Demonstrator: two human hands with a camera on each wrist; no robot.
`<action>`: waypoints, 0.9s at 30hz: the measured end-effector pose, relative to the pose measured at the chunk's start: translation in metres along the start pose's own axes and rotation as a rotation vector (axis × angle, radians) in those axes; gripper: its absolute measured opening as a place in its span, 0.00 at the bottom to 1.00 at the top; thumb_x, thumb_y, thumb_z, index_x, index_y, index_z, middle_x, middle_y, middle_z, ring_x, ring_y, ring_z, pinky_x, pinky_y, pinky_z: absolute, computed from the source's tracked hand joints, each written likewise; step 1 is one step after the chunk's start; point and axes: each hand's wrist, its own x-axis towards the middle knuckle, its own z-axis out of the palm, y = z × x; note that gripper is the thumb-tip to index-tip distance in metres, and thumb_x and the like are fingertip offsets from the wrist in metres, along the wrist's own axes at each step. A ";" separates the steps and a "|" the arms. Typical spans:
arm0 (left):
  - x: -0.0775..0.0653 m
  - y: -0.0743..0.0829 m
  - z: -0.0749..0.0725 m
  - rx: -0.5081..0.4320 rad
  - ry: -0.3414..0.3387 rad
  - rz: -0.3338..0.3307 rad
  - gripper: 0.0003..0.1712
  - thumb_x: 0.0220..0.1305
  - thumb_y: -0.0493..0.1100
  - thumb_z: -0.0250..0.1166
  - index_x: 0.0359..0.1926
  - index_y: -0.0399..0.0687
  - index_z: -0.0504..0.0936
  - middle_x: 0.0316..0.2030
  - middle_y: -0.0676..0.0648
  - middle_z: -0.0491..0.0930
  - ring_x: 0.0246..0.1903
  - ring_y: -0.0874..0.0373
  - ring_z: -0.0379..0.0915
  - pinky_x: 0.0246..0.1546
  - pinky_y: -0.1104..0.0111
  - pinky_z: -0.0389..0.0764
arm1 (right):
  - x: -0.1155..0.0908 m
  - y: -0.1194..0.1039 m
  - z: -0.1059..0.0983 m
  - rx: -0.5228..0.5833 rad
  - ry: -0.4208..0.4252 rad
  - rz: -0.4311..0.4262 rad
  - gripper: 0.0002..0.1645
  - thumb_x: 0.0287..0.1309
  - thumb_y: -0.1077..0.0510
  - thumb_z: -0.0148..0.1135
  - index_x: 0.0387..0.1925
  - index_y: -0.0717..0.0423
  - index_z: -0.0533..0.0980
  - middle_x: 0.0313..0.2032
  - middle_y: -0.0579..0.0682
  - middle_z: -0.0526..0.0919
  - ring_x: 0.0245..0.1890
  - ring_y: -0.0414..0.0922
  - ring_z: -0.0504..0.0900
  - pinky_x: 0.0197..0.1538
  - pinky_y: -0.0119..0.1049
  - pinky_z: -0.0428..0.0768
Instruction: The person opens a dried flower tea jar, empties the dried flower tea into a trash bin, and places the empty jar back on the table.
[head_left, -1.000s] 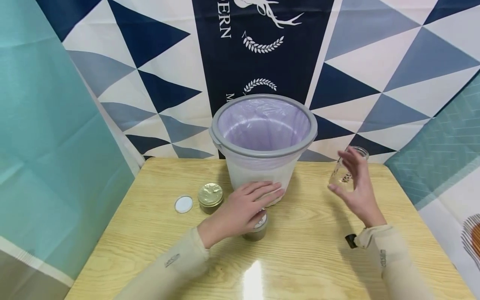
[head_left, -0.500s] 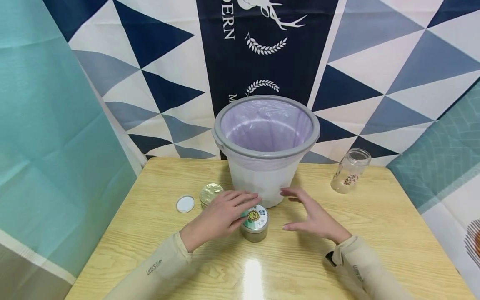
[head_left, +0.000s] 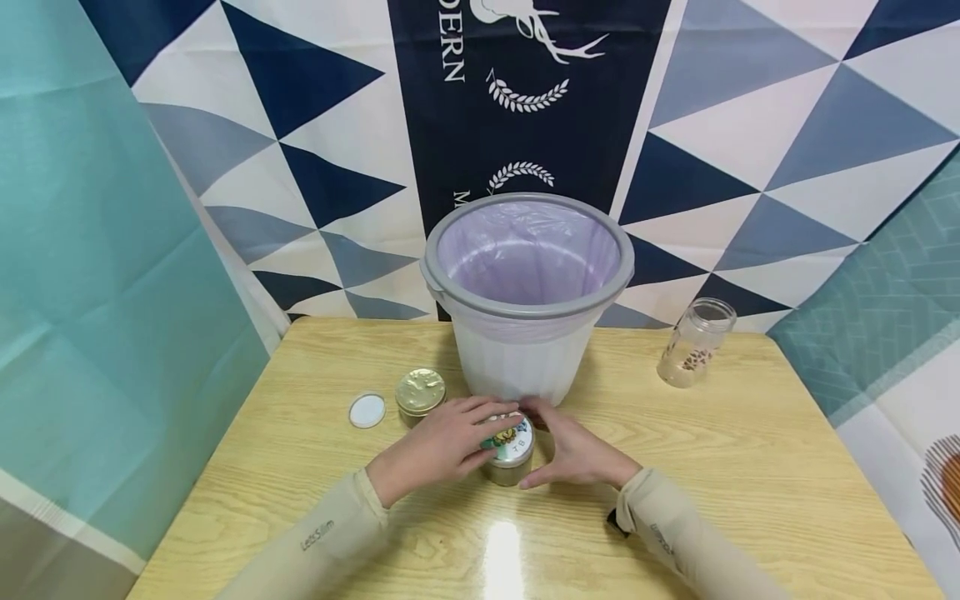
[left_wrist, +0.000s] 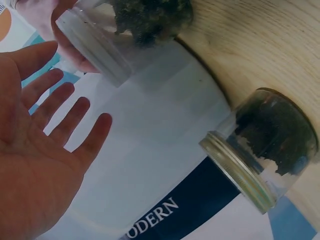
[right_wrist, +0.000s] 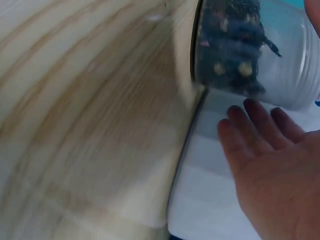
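Note:
A clear jar with dark dried contents [left_wrist: 150, 20] and a printed white lid [head_left: 519, 447] stands in front of the bin. My left hand [head_left: 442, 448] hovers at its left side, fingers spread and overlapping the lid in the head view. In the left wrist view those fingers look apart from the jar. My right hand [head_left: 573, 450] is at the jar's right side, thumb in front and fingers behind. Its fingertips are close to the glass in the right wrist view; contact is hard to tell. A second jar with a gold lid [head_left: 420, 390] stands left of the bin.
The white bin [head_left: 517, 358] with a grey rim and a purple liner stands at the table's back. A small white disc [head_left: 367, 411] lies at the left. An open clear glass bottle [head_left: 697, 342] stands at the right. Patterned cloth [head_left: 330, 108] hangs behind the wooden table.
My right hand has left the glass bottle at the right and come left to the printed-lid jar. My left hand has shifted slightly left, uncovering more of the lid.

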 end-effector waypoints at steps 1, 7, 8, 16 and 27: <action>-0.001 0.000 0.002 -0.006 -0.009 0.001 0.32 0.73 0.51 0.65 0.75 0.56 0.71 0.72 0.52 0.72 0.70 0.53 0.70 0.67 0.58 0.76 | 0.002 0.000 0.002 0.008 -0.008 0.013 0.65 0.43 0.48 0.87 0.75 0.62 0.58 0.70 0.59 0.70 0.69 0.57 0.73 0.71 0.54 0.73; -0.006 -0.001 0.009 -0.054 -0.089 -0.033 0.31 0.74 0.55 0.64 0.74 0.54 0.73 0.72 0.51 0.73 0.71 0.52 0.69 0.70 0.59 0.73 | 0.011 0.002 0.015 -0.017 -0.019 0.085 0.66 0.37 0.48 0.89 0.74 0.60 0.60 0.67 0.55 0.73 0.66 0.55 0.75 0.70 0.56 0.73; -0.006 -0.001 0.010 -0.057 -0.095 -0.039 0.31 0.74 0.55 0.64 0.73 0.54 0.73 0.71 0.51 0.74 0.71 0.52 0.69 0.71 0.59 0.73 | 0.012 0.002 0.017 -0.025 -0.015 0.096 0.66 0.36 0.48 0.89 0.74 0.59 0.61 0.66 0.55 0.74 0.65 0.54 0.76 0.69 0.56 0.74; -0.008 -0.004 0.013 -0.086 -0.073 -0.033 0.30 0.73 0.54 0.65 0.72 0.56 0.75 0.71 0.53 0.74 0.72 0.52 0.68 0.72 0.60 0.72 | 0.016 0.002 0.022 -0.014 0.005 0.154 0.65 0.37 0.48 0.89 0.73 0.56 0.61 0.64 0.56 0.76 0.63 0.55 0.77 0.67 0.57 0.74; -0.008 -0.002 0.011 0.021 -0.045 0.000 0.32 0.73 0.58 0.64 0.74 0.58 0.73 0.71 0.54 0.74 0.71 0.54 0.69 0.71 0.60 0.72 | 0.013 -0.004 0.015 -0.015 0.003 0.132 0.62 0.40 0.46 0.88 0.73 0.52 0.63 0.63 0.51 0.77 0.63 0.52 0.78 0.67 0.56 0.75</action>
